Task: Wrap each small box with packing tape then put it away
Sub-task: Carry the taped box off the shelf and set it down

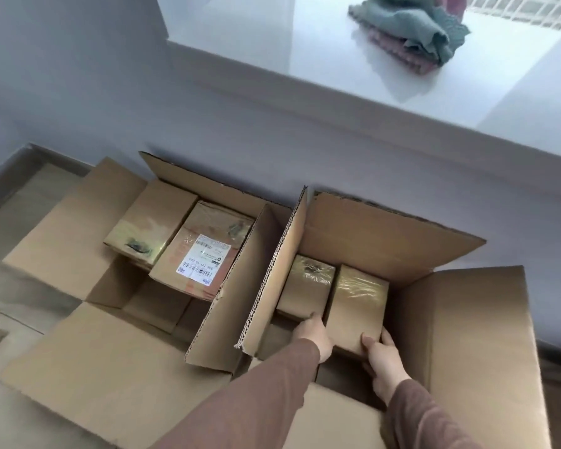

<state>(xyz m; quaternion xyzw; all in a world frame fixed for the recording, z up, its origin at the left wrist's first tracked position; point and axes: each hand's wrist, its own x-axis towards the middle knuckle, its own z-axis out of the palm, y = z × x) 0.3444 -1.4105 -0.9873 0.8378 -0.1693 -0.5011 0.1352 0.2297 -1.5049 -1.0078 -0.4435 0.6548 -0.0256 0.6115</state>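
Now both hands inside right carton [476, 322] — right hand [384, 362] grips near end of taped box [358, 307], left hand [314, 335] curled on its left side; second box [306, 288] just beside, at far-left corner.

Matt brown corrugated cardboard cartons [467, 319]; small boxes [357, 306] shine under glossy clear tape; a soft knitted cloth [412, 24] lies on the smooth white sill [305, 59].

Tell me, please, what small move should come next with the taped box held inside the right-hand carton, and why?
Probably lower the taped box to the carton's floor, snug beside the other small box, then let go. Both hands, the left hand and the right hand, grip its near end inside the right carton, and its shiny tape suggests that wrapping is finished.
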